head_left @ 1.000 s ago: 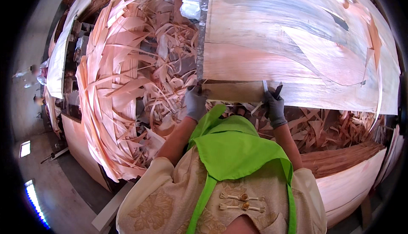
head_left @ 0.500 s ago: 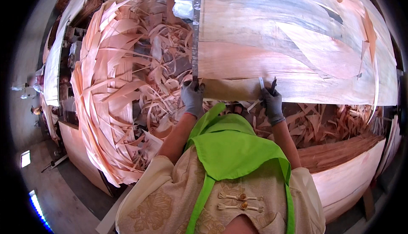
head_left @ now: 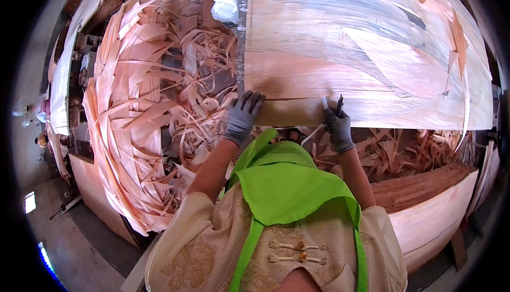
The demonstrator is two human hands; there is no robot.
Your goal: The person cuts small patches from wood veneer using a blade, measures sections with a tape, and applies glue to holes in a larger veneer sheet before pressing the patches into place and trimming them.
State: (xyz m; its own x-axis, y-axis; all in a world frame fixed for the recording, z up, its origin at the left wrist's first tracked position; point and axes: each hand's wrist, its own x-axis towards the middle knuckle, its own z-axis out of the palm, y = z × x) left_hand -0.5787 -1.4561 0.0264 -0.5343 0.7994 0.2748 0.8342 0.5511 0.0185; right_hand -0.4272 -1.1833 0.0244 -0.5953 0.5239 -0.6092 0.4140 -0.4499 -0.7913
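Observation:
A wide sheet of pale wood veneer (head_left: 297, 74) covers the table in front of me, with uneven, overlapping pieces on its surface. At its near left corner my left hand (head_left: 244, 116), in a grey glove, lies with fingers stretched over the edge. My right hand (head_left: 339, 129), also gloved, is closed at the near edge on a slim blade-like tool (head_left: 324, 103). A dark pointed end sticks up beside that pale strip; its exact kind is unclear. Between my hands runs a browner veneer strip (head_left: 295, 112) along the near edge.
Long curled veneer offcuts (head_left: 127, 106) are heaped at the left, and more scraps (head_left: 396, 151) lie below the table edge. A stack of veneer sheets (head_left: 430, 215) stands at the near right. A white plastic bag (head_left: 226, 2) sits by the table's far left edge.
My left hand has gone from gripping the corner to lying with its fingers stretched out over the sheet. My right hand has hardly moved and still holds the tool.

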